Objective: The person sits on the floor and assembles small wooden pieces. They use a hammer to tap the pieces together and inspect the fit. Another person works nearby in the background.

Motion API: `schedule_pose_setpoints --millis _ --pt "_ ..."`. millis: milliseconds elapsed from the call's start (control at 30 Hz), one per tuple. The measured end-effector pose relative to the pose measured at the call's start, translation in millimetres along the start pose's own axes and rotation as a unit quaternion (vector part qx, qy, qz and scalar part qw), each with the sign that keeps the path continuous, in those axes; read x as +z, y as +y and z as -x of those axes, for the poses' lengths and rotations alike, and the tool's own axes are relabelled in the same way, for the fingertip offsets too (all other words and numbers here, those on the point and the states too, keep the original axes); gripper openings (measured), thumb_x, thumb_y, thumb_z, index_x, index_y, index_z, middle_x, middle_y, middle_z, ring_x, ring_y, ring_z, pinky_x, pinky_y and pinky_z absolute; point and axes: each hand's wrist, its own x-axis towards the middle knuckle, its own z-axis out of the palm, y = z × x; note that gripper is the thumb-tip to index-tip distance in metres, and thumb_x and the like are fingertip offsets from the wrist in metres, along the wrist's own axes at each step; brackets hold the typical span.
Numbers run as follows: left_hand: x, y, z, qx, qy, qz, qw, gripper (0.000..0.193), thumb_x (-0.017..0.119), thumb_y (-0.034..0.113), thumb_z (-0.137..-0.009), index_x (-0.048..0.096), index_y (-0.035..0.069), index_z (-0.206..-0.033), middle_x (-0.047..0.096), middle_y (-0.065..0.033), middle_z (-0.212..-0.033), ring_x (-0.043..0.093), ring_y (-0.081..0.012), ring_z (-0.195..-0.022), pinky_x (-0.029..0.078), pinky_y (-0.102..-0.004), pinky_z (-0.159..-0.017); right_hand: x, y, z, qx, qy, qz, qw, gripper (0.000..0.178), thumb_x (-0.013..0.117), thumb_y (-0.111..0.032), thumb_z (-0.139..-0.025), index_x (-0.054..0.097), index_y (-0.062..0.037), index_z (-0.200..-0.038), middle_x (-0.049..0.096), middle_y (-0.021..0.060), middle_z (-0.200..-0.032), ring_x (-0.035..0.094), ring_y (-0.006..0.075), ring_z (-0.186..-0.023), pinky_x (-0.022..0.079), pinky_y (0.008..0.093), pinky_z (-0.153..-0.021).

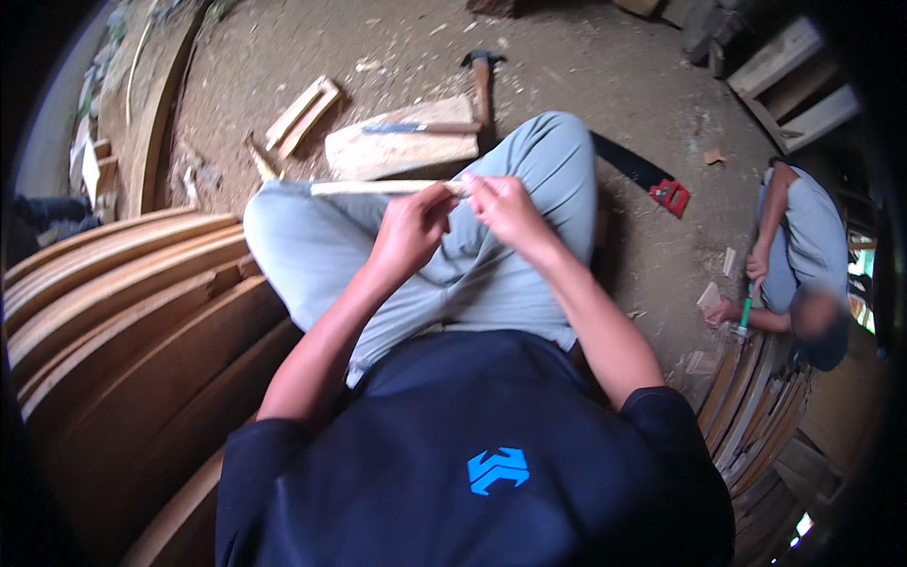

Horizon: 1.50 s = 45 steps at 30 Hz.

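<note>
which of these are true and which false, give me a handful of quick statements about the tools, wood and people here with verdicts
1. The left hand and right hand meet near the right end of a pale stick. True.
2. The saw has a green handle. False: it is red.
3. The hammer lies with its head pointing away from the person. True.
4. A thin tool lies on a pale wooden block. True.
5. A co-worker is at the picture's left. False: at the right.
</note>
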Motion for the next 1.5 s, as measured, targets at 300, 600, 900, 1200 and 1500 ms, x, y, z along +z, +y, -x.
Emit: schedule_pose_setpoints --millis 300,600,900,1200,1500 --pt "-14 -3 10 0.051 -0.027 -0.057 0.997 0.006 0.06 0.005 -0.087 0.064 0.002 -0.091 0.065 -0.0141 -0.069 0.066 -0.0316 -0.064 0.051 -0.0393 -0.061 9 -17 14 0.256 -0.069 -0.188 0.946 0.038 0.052 -0.037 -0.102 0.048 -0.0149 -0.072 0.036 -0.0105 -0.054 0.028 0.0024 -0.042 0.02 0.0219 -0.04" --pt "-21 -8 26 0.109 -0.091 -0.217 0.966 0.013 0.057 0.013 -0.09 0.07 0.012 -0.091 0.067 -0.0158 -0.07 0.066 -0.0358 -0.064 0.053 -0.0469 -0.06 9 -6 15 0.375 -0.123 -0.188 0.9 0.033 0.048 -0.029 -0.102 0.041 -0.02 -0.071 0.028 -0.0111 -0.054 0.02 0.003 -0.043 0.015 0.0216 -0.039" --pt "-48 -12 10 -0.153 -0.269 0.215 0.926 0.033 0.047 0.033 -0.105 0.058 0.007 -0.089 0.041 0.0033 -0.068 0.037 -0.008 -0.061 0.033 -0.0258 -0.058 9 -21 31 -0.258 -0.003 0.291 0.921 0.031 0.053 -0.035 -0.101 0.058 -0.0047 -0.099 0.067 0.0125 -0.084 0.067 0.0294 -0.07 0.05 0.042 -0.059" --pt "-63 15 12 -0.148 -0.307 0.26 0.903 0.033 0.045 0.035 -0.106 0.054 0.01 -0.087 0.033 0.0088 -0.07 0.028 -0.0038 -0.061 0.023 -0.0242 -0.053 -15 -33 20 -0.505 -0.033 0.428 0.748 0.017 0.072 -0.012 -0.079 0.062 -0.0074 -0.092 0.06 0.006 -0.08 0.065 0.0231 -0.074 0.053 0.0347 -0.058" --pt "-59 23 26 -0.035 -0.254 0.182 0.949 0.03 0.057 0.026 -0.102 0.06 0.002 -0.085 0.042 0.0041 -0.071 0.038 -0.0063 -0.066 0.03 -0.0262 -0.057 -2 -39 50 -0.364 -0.087 0.266 0.888 0.004 0.064 -0.005 -0.085 0.062 -0.0015 -0.086 0.063 0.0135 -0.079 0.064 0.0333 -0.076 0.05 0.0425 -0.063"
